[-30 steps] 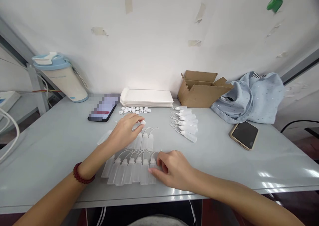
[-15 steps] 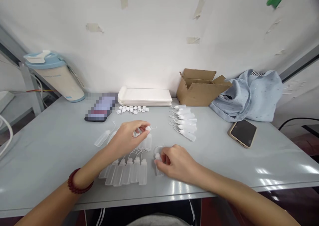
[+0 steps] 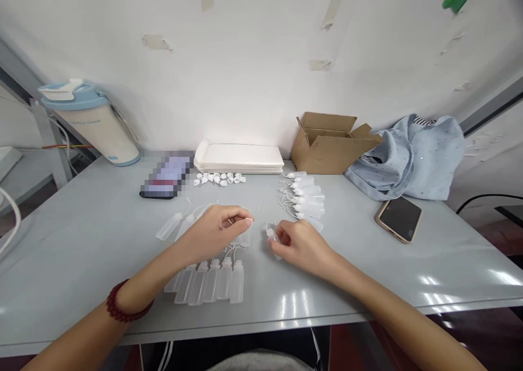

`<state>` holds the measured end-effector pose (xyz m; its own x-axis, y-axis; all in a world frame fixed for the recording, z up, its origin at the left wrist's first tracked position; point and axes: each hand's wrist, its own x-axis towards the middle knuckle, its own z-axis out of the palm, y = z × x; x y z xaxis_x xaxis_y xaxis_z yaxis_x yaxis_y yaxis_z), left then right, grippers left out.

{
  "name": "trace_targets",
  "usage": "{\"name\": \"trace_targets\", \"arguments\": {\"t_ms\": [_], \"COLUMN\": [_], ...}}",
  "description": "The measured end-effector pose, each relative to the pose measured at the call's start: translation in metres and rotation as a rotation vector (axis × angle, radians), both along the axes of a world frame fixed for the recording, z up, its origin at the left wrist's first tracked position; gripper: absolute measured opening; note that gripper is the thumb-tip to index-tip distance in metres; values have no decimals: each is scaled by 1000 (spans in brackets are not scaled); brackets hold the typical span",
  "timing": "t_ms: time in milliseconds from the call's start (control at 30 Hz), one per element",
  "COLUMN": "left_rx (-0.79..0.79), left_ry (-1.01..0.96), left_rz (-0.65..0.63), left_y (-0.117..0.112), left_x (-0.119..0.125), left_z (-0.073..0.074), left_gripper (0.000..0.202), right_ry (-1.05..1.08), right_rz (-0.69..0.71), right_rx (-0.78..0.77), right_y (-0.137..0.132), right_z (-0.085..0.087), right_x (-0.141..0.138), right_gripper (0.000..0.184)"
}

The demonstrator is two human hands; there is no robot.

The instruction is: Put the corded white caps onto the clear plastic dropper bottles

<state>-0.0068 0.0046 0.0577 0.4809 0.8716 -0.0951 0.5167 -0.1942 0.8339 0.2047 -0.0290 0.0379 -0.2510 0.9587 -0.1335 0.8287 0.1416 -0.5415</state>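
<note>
Nothing readable here. Faint print band on the cream tumbler [image 3: 96, 134], too small to make out; phone screen [image 3: 166, 176] pixelated; plastic squeeze bottles [image 3: 236, 282] show no legible marks.

Translucent plastic bottles [image 3: 211, 285] lie flat in a row at lower center, necks toward the frame top, thin white cords [image 3: 234, 254] attached. A second group [image 3: 305, 199] lies fanned at center right. One bottle [image 3: 272, 239] sits tilted in the right fingers [image 3: 283, 238]. Small white caps [image 3: 219, 178] cluster at upper center.

You are in a plain packing workroom: rows of plastic bottles [image 3: 212, 284], a cardboard box [image 3: 330, 145] and stacked white trays [image 3: 239, 158] sit on a grey surface [image 3: 81, 240] before a taped white wall [image 3: 245, 60].
</note>
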Motion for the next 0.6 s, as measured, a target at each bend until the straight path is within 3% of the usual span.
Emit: {"name": "trace_targets", "arguments": {"t_ms": [133,267,433,600], "left_rx": [-156,-205,-206,-186], "left_ry": [-10,-80,-193,-215], "left_rz": [-43,-77,-146,-135], "left_y": [0,0,-3,-6], "left_x": [1,3,4,4], "left_z": [2,2,3,3], "left_gripper": [32,32,31,32], "right_ry": [300,551,706,684], "right_rz": [-30,34,132,151], "right_rx": [-64,-150,-276,-330], "right_y": [1,-1,-2,-1], "right_z": [7,12,9,12], "right_x": [2,4,4,4], "right_gripper": [14,14,22,29]}}
